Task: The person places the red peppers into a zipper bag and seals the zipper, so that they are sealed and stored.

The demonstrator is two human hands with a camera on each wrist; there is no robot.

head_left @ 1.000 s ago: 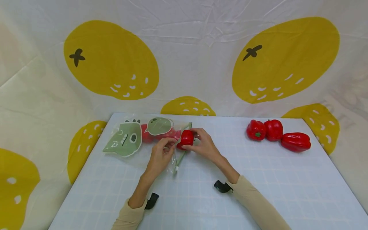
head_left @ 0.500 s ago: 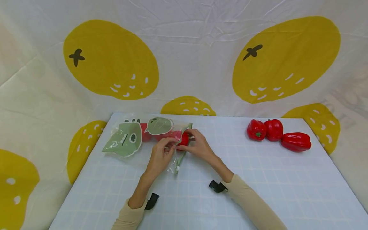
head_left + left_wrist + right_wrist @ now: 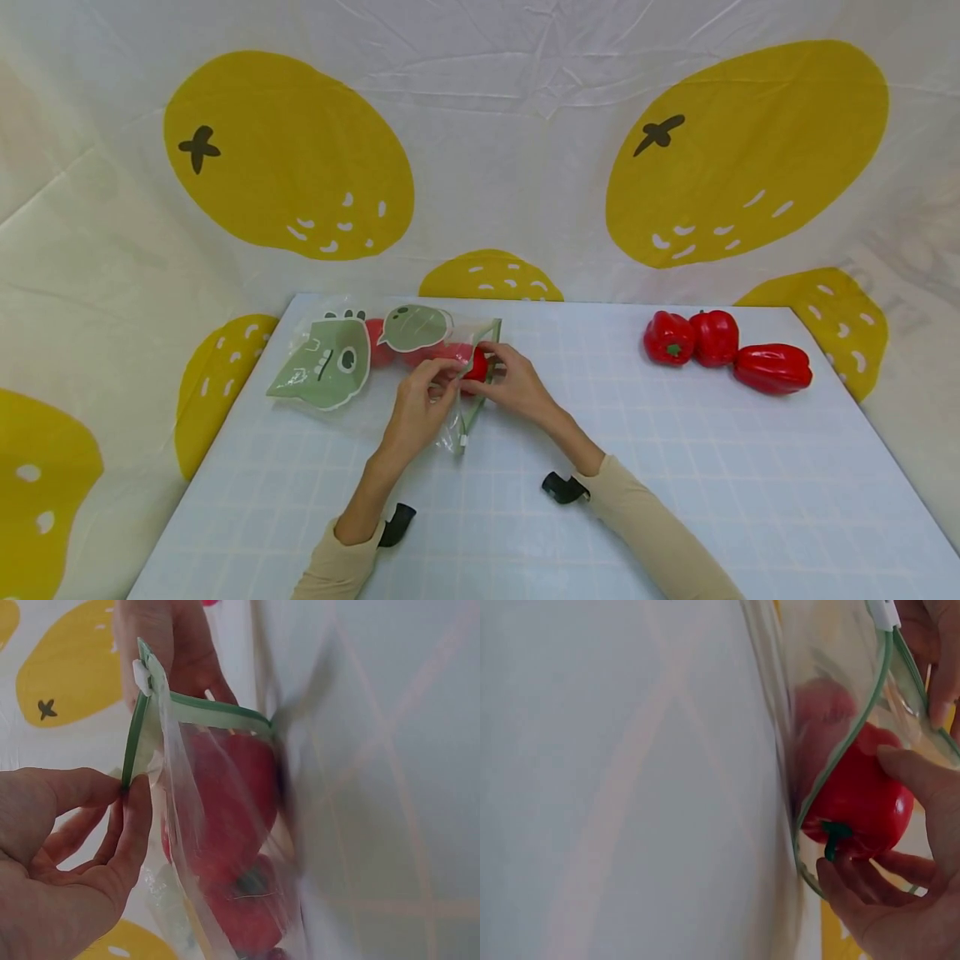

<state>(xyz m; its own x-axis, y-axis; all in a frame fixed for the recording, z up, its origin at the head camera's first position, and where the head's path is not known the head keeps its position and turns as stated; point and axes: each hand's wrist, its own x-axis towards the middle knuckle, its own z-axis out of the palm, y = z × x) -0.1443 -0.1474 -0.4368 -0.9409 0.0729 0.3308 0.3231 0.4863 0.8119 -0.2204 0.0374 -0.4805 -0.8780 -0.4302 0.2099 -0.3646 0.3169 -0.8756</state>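
Right hand (image 3: 519, 385) grips a red pepper (image 3: 870, 799), thumb and fingers around it, in the mouth of the clear zip bag (image 3: 326, 367); just beside it, the left hand (image 3: 420, 408) pinches the bag's rim. Best, I judge, to hold that rim wide and ease the pepper straight in, clear of the edge. Glossy and rounded, the pepper turns its green stem (image 3: 834, 836) towards the right hand's fingertips (image 3: 827, 871).
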